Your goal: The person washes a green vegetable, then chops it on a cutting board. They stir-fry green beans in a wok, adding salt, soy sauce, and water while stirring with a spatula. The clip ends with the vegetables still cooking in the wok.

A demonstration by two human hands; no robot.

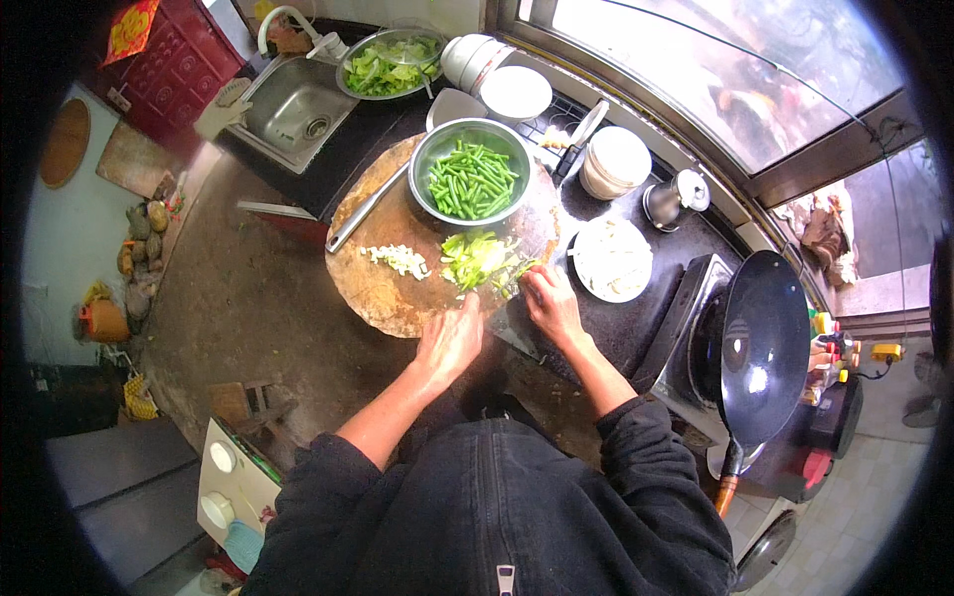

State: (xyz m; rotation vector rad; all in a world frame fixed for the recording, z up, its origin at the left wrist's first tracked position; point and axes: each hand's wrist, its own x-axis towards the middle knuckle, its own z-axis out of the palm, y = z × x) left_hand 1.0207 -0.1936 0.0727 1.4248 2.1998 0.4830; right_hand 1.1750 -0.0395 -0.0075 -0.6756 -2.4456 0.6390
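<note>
On a round wooden chopping board lies a pile of sliced light-green vegetable. My left hand is at the board's near edge, its fingertips close to the front of the pile. To the pile's right, my right hand has its fingertips at some green pieces; whether it grips any is unclear. Chopped white-and-green bits sit left of the pile. Behind it stands a steel bowl of cut green beans. A long metal handle rests on the board's left side, running behind the bowl.
A white plate of pale slices is right of the board. Farther right, a black wok stands tilted by the gas stove. At the back are a steel sink, a bowl of leafy greens, stacked white bowls and a lidded pot.
</note>
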